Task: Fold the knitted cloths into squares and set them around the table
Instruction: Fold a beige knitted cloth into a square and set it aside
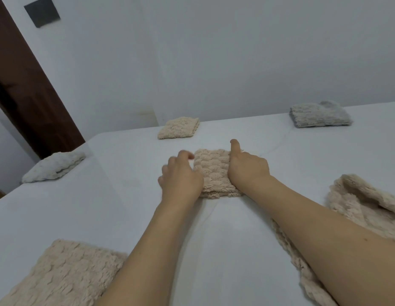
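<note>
A beige knitted cloth (212, 173), folded into a small square, lies in the middle of the white table (117, 195). My left hand (181, 175) touches its left edge, fingers loosely bent. My right hand (247, 166) rests against its right edge, thumb pointing up. Other folded cloths sit around the table: a beige one (179, 128) at the far edge, a grey one (320, 114) at the far right, a white one (54, 166) at the left, and a beige one (59, 277) at the near left. An unfolded beige cloth (364, 204) lies crumpled under my right forearm.
A pale wall stands close behind the table's far edge. A dark brown door (26, 85) is at the left, beyond the table's left corner.
</note>
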